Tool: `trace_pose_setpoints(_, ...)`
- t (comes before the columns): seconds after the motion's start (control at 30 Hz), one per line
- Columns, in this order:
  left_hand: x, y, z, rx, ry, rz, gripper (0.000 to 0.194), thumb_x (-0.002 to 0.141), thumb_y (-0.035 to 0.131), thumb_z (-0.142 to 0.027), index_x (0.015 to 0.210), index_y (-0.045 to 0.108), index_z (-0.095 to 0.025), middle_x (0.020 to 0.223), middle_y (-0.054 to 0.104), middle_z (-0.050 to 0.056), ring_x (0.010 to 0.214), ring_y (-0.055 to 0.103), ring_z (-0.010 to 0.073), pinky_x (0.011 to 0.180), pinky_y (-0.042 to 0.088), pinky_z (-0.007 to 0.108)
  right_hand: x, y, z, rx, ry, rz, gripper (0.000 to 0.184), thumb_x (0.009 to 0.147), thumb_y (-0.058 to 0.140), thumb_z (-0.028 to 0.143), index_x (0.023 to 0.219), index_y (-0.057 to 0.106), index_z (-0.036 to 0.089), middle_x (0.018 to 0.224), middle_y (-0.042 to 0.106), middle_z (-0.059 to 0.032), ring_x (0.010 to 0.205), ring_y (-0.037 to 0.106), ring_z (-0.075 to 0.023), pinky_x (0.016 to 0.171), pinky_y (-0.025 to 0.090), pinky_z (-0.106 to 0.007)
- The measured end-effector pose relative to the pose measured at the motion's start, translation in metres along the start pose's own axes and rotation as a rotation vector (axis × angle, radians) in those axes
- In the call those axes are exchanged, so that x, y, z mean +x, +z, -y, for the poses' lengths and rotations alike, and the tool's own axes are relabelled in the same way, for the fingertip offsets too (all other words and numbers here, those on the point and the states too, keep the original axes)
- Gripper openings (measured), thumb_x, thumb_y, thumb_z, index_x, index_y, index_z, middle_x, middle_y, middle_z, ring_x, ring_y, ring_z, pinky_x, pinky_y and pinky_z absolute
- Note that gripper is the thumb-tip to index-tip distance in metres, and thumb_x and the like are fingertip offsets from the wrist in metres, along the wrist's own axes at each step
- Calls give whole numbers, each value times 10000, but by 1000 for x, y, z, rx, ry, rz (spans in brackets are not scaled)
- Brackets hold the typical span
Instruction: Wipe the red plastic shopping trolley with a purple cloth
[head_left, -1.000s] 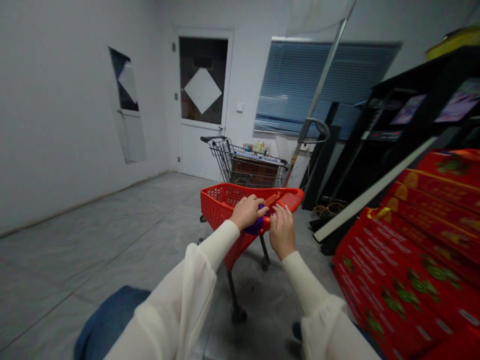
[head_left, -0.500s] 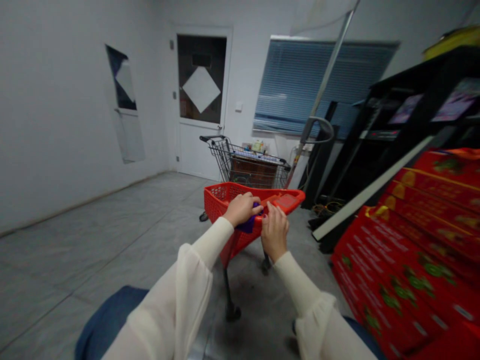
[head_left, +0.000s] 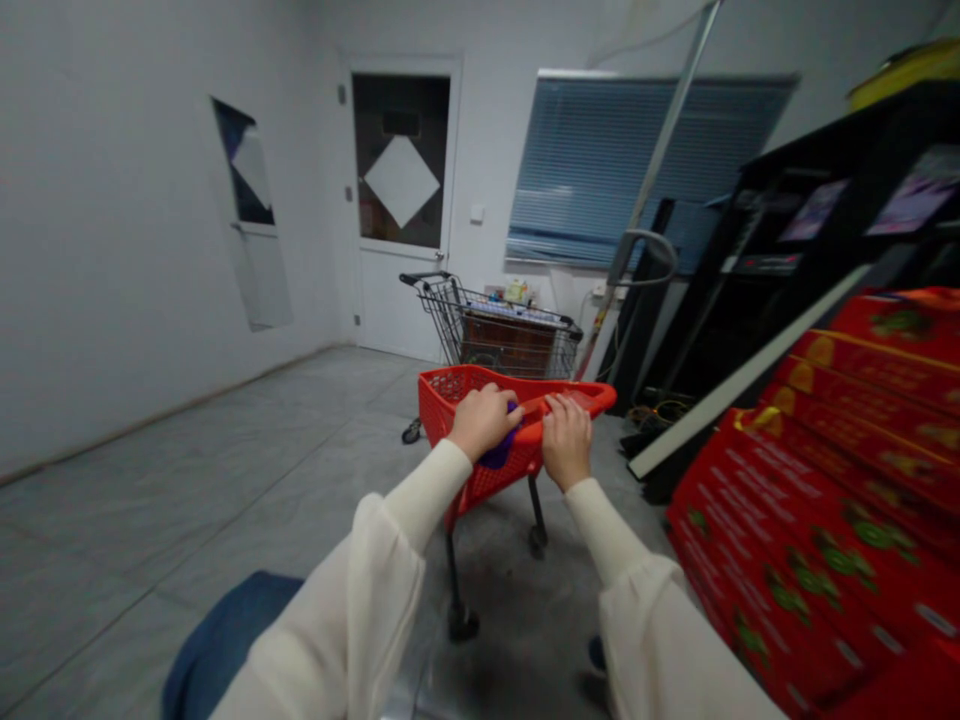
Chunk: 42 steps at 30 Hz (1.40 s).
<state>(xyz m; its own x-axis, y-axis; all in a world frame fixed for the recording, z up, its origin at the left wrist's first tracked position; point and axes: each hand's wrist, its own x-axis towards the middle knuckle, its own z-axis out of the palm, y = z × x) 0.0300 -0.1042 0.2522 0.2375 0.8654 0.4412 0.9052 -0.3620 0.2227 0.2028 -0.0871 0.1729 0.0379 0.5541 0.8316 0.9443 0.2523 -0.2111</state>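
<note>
Both hands at the near end of a small red shopping cart (head_left: pixel 450 395), working at its handle (head_left: pixel 577 402). This is the step in hand: the hands are close together on the cart, well above the floor.

Left hand (head_left: pixel 484 422): closed, fingers wrapped over a purple object (head_left: pixel 501 455) on the near edge of the cart. Most of that object is hidden under the palm, so its shape and what it is cannot be told. It sits just beside the handle, at the cart's rim.

Right hand (head_left: pixel 566 442): narrow, fingers curled down over the red handle, just beside the left hand. Whether it is gripping or only resting cannot be told from this view.

Both forearms are in pale cream sleeves, the left sleeve (head_left: pixel 337 610) loose and gathered near the camera. A blue cloth (head_left: pixel 232 630) lies below the left sleeve, nearer the camera than the cart.

The cart stands on a grey tile floor (head_left: pixel 187 520), on thin dark legs with small wheels (head_left: pixel 463 625). Beyond the cart: a wire shopping cart (head_left: pixel 442 305) holding a brown box (head_left: pixel 506 345), then a white door (head_left: pixel 397 300). Right of the cart: stacked red cartons (head_left: pixel 780 540) printed with green fruit, and a black shelf unit (head_left: pixel 825 200) behind them. A blue window blind (head_left: pixel 645 170) hangs beyond the cart, up and to the right.
</note>
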Motion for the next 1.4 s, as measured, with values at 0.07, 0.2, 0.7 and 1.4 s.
trace_pose_setpoints(0.07,-5,-4,-7,16,24,-1,376,950,480,-503,1097,720,-253,1107,648,104,1015,634,265,919,467,358,-1,-4,4,4,11,3,437,990,319,288,1311,601,194,1348,592,-121,1282,447,-245,1128,265,-460)
trace_pose_setpoints(0.2,-2,-12,10,30,-38,72,365,949,481,-489,1119,712,-262,1120,644,102,1009,644,264,912,474,363,6,-18,-2,25,-9,108,414,990,365,317,1302,627,244,1338,617,-89,1226,480,-244,1087,299,-439)
trace_pose_setpoints(0.7,-24,-18,-1,173,-130,-91,332,973,456,-444,1122,684,-253,1186,572,115,1052,555,280,832,484,372,11,-23,0,47,-131,183,410,1003,373,349,1309,615,221,1349,621,-84,1241,502,-221,1091,314,-405)
trace_pose_setpoints(1.4,-7,-17,47,255,-336,-210,342,979,429,-417,1124,674,-229,1124,580,138,1016,553,306,790,456,381,12,-23,23,-78,-89,221,448,1012,380,410,1371,587,242,1400,590,-97,1199,525,-242,1063,293,-418)
